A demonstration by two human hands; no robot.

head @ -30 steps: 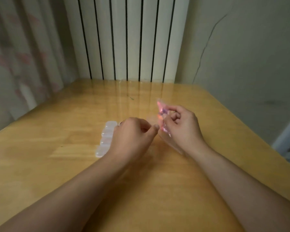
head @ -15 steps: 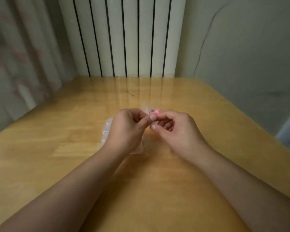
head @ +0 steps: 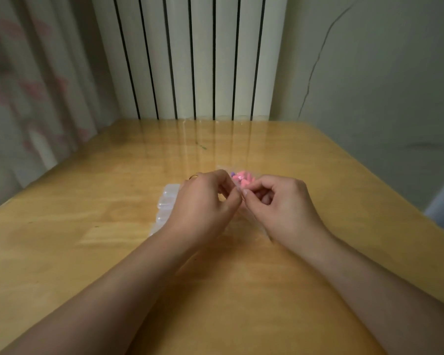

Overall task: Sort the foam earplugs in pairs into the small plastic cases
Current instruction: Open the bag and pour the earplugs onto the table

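A clear plastic bag [head: 251, 172] with several pink foam earplugs [head: 244, 180] and a purple one sits between my hands above the wooden table [head: 62, 226]. My left hand [head: 205, 201] and my right hand [head: 277, 201] both pinch the bag's near edge with thumb and forefinger. A row of small clear plastic cases [head: 166, 203] lies on the table just left of my left hand, partly hidden by it. A ring shows on my left hand.
A white radiator [head: 190, 57] stands behind the table's far edge. A curtain [head: 31, 85] hangs at the left and a wall [head: 369, 85] rises at the right.
My hands came together on the bag, which my right hand held alone a second ago. The bag now lies flatter, its earplugs showing at the far side.
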